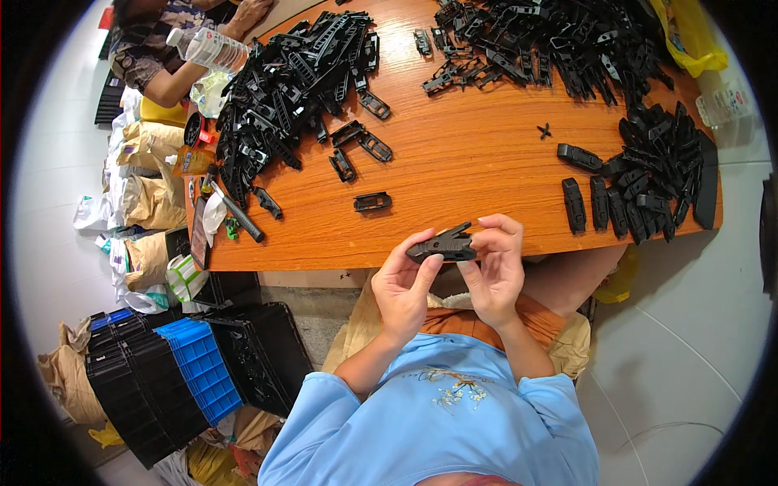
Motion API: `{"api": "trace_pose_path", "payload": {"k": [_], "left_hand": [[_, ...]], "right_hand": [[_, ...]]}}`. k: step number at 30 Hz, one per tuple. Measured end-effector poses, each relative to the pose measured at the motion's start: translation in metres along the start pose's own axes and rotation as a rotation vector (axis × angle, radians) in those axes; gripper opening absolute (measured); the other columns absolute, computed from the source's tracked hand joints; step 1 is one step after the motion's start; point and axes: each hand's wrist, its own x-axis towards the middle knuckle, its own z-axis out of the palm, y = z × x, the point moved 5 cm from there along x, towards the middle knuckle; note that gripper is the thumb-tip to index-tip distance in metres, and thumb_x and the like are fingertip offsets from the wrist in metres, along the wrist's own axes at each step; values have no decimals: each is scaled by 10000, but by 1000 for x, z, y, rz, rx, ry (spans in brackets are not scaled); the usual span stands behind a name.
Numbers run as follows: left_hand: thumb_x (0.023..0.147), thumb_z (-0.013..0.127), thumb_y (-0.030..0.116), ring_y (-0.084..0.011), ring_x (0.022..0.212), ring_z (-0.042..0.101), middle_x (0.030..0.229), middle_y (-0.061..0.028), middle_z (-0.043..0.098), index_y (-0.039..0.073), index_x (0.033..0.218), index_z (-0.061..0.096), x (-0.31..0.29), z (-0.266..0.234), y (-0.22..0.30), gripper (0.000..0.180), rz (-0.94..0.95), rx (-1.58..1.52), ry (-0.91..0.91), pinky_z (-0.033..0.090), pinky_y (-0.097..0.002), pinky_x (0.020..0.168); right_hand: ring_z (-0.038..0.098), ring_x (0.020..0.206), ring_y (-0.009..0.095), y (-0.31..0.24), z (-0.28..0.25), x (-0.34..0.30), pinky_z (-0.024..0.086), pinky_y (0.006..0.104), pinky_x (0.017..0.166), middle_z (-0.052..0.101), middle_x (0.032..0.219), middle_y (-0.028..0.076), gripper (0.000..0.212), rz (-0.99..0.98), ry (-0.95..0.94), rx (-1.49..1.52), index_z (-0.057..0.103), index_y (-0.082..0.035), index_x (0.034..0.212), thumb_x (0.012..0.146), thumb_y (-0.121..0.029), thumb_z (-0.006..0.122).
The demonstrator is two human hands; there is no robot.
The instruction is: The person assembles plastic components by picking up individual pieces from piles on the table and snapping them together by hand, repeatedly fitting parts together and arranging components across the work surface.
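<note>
Just off the table's near edge, my left hand (408,292) pinches a long black plastic part (442,246) between thumb and fingers. It has a pointed left end, and a thin piece sticks up at its right side. My right hand (497,279) closes on the right end with thumb and fingertips; the exact contact there is partly hidden. A black open-frame plastic piece (373,202) lies on the wooden table (478,178) beyond my hands. To the right, several closed black plastic pieces (617,212) lie in a group.
Heaps of black frames (292,81) and black parts (559,40) cover the far table. A small black cross-shaped piece (545,130) lies near the right group. A clear bottle (209,50) is by another person's arm (174,83). Black crates (134,389) and a blue crate (198,368) stand lower left.
</note>
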Motion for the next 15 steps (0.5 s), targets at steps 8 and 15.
{"api": "trace_pose_path", "payload": {"k": [8, 15], "left_hand": [[823, 554, -33, -156, 994, 541, 1084, -145, 567, -62, 1142, 489, 0, -6, 10, 326, 160, 156, -145, 441, -263, 853], [800, 529, -86, -170, 998, 548, 1070, -153, 580, -76, 1117, 505, 3, -13, 9, 318, 35, 157, -287, 437, -274, 862]], "right_hand": [[542, 907, 157, -5, -12, 7, 456, 273, 769, 566, 985, 97, 485, 148, -314, -93, 470, 1, 1224, 768, -21, 633], [566, 862, 148, -11, -14, 5, 461, 261, 782, 564, 998, 88, 373, 314, -345, 44, 526, 6, 1142, 777, 9, 605]]}}
